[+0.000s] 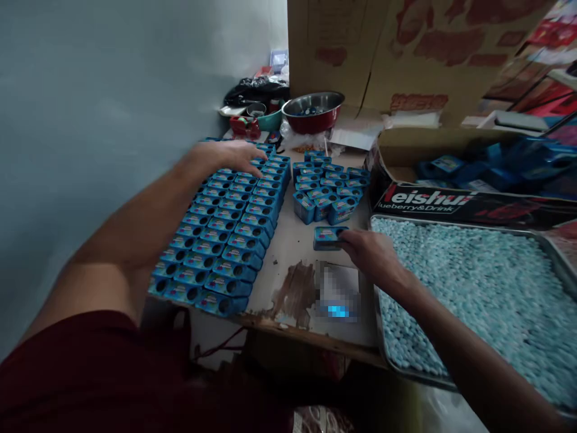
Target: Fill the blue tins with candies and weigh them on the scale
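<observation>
My left hand [238, 157] is stretched out over the far part of several long rows of blue boxes [225, 240], its fingers apart. Each box in the rows has a dark round hole on top. My right hand [367, 249] grips the right end of a single blue box [327, 236] above the bare middle of the table. Just beyond that box stands a loose cluster of similar blue boxes [331, 183]. To the right of my right hand lies a metal tray [381, 325] full of small pale-blue pieces.
An open carton [428, 201] of blue boxes stands at the right. Behind are a red metal bowl [311, 123], a red tape dispenser [244, 127], a black bag [256, 90] and tall cardboard [333, 54]. A pixelated patch covers something near the front edge.
</observation>
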`<state>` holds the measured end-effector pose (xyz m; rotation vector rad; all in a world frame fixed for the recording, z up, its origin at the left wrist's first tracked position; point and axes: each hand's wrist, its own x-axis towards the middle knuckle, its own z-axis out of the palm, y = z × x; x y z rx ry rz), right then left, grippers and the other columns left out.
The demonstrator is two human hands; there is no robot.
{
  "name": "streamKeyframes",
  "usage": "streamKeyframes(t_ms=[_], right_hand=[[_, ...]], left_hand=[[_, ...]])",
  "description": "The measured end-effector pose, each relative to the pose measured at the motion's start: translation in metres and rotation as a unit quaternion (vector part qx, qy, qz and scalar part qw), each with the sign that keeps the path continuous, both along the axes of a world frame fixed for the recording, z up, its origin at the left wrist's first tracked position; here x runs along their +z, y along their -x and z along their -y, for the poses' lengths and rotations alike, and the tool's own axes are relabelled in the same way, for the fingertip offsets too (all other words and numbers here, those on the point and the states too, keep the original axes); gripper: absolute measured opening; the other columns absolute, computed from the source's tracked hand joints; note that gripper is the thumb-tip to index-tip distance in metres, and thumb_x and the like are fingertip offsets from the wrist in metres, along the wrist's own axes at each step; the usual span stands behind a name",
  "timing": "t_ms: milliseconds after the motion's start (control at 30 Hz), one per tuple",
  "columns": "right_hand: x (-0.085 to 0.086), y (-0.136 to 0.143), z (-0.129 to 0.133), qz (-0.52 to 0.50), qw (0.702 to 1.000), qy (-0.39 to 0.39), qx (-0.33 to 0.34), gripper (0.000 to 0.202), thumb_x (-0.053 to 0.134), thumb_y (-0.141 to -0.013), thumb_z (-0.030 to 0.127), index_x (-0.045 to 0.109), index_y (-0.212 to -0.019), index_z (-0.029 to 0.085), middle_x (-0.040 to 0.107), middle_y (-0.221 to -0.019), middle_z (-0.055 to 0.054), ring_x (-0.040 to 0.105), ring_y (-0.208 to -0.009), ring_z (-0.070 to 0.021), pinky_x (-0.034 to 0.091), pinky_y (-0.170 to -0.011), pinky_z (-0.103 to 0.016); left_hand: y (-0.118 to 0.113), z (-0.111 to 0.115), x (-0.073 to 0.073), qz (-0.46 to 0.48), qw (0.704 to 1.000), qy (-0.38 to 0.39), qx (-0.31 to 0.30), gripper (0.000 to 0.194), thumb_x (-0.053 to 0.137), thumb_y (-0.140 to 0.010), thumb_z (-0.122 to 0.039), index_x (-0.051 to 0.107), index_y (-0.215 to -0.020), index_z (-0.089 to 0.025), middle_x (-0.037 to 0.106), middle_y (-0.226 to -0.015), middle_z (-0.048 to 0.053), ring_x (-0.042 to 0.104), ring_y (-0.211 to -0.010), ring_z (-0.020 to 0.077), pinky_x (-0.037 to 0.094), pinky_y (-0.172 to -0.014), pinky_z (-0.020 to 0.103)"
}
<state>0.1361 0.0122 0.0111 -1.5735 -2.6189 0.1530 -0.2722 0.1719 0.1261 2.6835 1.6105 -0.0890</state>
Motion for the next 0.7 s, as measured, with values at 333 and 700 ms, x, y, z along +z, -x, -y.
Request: streamKeyframes(t_ms=[333, 700], right_hand=[[0.003, -0.024, 0.127, -0.045, 0.999, 0.015, -0.025, 0.027, 0.056, -0.112, 0.033, 0.081, -0.107, 0.025, 0.088, -0.103, -0.008, 0.082, -0.090, -0.0264, 0.046, -0.072, -0.032], [-0.034, -0.133, 0.142, -0.167, 0.970, -0.064, -0.165, 0.043, 0.066, -0.104, 0.055, 0.078, -0.135, 0.027, 0.082, -0.107, -0.010, 0.074, -0.088, -0.0284, 0.054, -0.084, -0.040]], left_hand=[[-0.015, 0.203, -0.003, -0.027, 0.993, 0.099, -0.055, 0.056, 0.060, -0.107, -0.049, 0.064, -0.159, -0.028, 0.066, -0.162, 0.011, 0.063, -0.147, 0.0325, 0.049, -0.120, 0.042], [-0.046, 0.285, -0.048, -0.027, 0.992, 0.090, -0.089, 0.056, 0.065, -0.101, -0.038, 0.064, -0.157, -0.029, 0.076, -0.139, 0.012, 0.073, -0.120, 0.0323, 0.053, -0.101, 0.039]])
